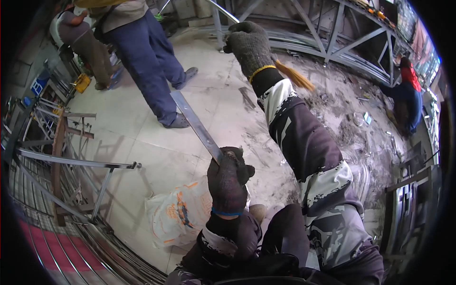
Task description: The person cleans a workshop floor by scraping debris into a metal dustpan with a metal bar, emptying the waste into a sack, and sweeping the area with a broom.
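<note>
Both of my hands wear dark knit gloves. My left hand, low in the middle, is wrapped round the lower end of a flat metal bar with small holes, which slants up to the left. My right hand is raised at the top centre, its fingers curled round a brush; the tan bristles stick out below the fist. A thin bright rod reaches the fist's upper left side, and whether I hold it cannot be made out. A white printed sack lies on the floor beside my left hand.
A person in blue trousers stands ahead on the left, another person behind. One more person bends at the far right. Metal frames fill the left side; a long steel truss crosses the back. Debris litters the right floor.
</note>
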A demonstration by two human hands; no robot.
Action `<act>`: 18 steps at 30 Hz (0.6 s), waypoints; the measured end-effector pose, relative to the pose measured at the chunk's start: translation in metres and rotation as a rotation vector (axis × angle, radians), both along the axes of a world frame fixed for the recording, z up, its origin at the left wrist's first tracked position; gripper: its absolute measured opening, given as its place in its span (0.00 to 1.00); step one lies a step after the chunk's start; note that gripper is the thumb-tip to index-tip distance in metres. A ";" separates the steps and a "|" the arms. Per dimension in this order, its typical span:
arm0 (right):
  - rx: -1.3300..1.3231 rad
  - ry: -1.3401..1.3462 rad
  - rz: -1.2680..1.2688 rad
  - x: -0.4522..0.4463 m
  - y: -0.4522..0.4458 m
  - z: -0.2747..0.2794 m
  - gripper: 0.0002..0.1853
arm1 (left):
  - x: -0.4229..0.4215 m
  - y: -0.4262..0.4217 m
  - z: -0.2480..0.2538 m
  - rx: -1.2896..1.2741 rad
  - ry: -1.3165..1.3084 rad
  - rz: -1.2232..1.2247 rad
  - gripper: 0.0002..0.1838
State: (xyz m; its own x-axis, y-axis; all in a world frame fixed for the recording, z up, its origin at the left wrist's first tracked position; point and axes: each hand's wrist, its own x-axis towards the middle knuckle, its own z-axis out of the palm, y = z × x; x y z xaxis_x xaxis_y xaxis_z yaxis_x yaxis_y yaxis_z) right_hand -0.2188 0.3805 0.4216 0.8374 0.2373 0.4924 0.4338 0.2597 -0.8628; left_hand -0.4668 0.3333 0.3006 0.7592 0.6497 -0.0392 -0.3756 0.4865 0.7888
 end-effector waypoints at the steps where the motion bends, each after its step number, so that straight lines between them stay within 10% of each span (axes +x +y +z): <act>1: 0.061 0.048 0.033 -0.002 -0.001 0.000 0.11 | -0.001 0.000 -0.001 0.012 -0.009 -0.003 0.09; 18: 0.171 0.159 0.090 -0.016 -0.021 -0.001 0.09 | -0.002 -0.015 -0.002 -0.036 -0.084 -0.065 0.10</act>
